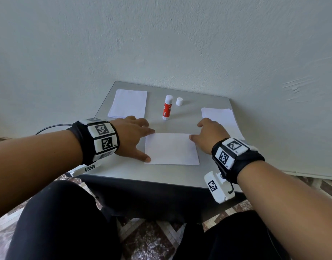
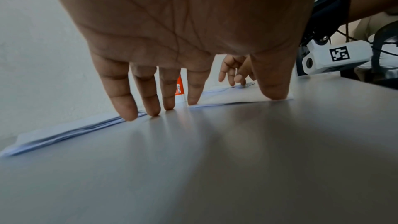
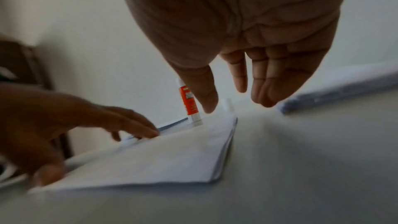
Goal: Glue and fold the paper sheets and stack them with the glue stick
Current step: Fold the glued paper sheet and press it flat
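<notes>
Now: folded sheet (image 1: 171,148) at table's (image 1: 124,171) 6 o'clock. Left hand (image 1: 132,136) spread, thumb pinning its edge; right hand (image 1: 208,135) spread, hovering. Advise aligning corners, then creasing outward.

We see a grey square table (image 1: 124,171) w/ a folded white paper sheet (image 1: 171,149) near its front edge, centre. Behind it stands an upright red-and-white glue stick (image 1: 167,107), its small white cap (image 1: 179,101) just right. White paper stack (image 1: 128,104) back left; another white paper pile (image 1: 220,117) at right.
</notes>
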